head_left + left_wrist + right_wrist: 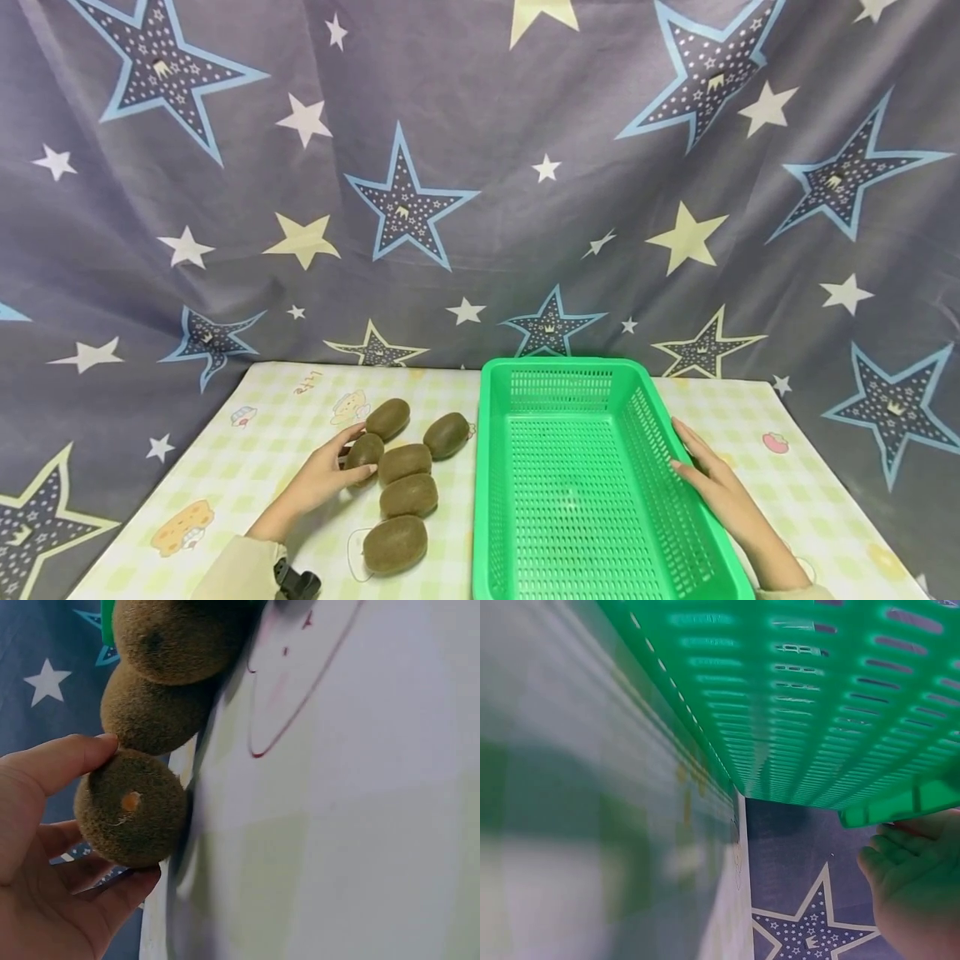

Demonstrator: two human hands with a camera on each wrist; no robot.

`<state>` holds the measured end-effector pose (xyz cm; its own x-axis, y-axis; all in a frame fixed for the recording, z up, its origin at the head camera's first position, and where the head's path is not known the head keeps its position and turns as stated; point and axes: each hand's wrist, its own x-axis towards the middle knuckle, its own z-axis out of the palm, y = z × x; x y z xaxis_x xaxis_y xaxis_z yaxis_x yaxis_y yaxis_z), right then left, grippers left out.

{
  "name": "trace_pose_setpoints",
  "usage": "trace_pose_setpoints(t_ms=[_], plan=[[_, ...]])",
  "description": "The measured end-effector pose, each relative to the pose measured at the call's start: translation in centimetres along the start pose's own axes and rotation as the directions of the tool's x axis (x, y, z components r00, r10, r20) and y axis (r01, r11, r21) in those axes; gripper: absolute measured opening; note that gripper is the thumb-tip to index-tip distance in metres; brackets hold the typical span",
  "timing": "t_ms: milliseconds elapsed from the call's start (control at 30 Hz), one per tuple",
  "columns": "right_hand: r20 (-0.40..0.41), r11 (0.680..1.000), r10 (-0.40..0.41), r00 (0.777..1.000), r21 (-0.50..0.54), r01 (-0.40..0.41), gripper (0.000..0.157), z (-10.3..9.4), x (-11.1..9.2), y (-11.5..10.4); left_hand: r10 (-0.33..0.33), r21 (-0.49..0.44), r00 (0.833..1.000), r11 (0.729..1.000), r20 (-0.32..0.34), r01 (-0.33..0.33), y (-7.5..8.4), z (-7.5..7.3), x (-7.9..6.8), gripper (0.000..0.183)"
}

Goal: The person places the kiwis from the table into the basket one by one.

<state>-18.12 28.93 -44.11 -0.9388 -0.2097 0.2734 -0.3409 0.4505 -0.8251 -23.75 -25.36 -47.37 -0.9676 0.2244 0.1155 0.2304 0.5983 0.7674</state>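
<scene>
My left hand is around a brown kiwi at the left of a loose group, with the thumb on its near side and the fingers on its far side. In the left wrist view this kiwi shows its pale stem end, close beside the tablecloth. Several other kiwis lie just right of it. A green plastic basket with slotted walls stands to their right. My right hand holds the basket's right rim, thumb over the top; in the right wrist view its fingers are below the rim.
A checked tablecloth with cartoon prints covers the table. Behind it hangs a grey curtain with stars, close to the far table edge. A dark device is strapped at my left wrist.
</scene>
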Motion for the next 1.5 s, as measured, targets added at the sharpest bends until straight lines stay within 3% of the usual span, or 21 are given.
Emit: trace_pose_setpoints(t_ms=[300, 667, 1200, 1500], plan=[[-0.014, 1.0, 0.008, 1.0, -0.019, -0.008, 0.059, 0.0, -0.5, 0.0, -0.079, -0.025, 0.997, 0.997, 0.004, 0.079, 0.0, 0.3, 0.1, 0.069], [-0.004, 1.0, 0.013, 1.0, 0.0, -0.013, 0.057, 0.1, -0.5, 0.3, -0.087, 0.039, 0.994, 0.995, -0.073, 0.09, 0.0, 0.4, 0.2, 0.063], [-0.022, 1.0, -0.004, 1.0, -0.007, 0.004, 0.057, -0.2, -0.4, -0.3, -0.032, 0.08, 0.991, 0.996, -0.127, 0.042, 1.9, -0.7, 0.8, 0.061], [-0.028, 1.0, -0.022, 0.999, -0.004, 0.022, 0.057, 0.0, -0.1, 0.0, -0.012, 0.048, 0.992, 0.999, -0.127, 0.018, 3.3, -0.8, 1.0, 0.062]])
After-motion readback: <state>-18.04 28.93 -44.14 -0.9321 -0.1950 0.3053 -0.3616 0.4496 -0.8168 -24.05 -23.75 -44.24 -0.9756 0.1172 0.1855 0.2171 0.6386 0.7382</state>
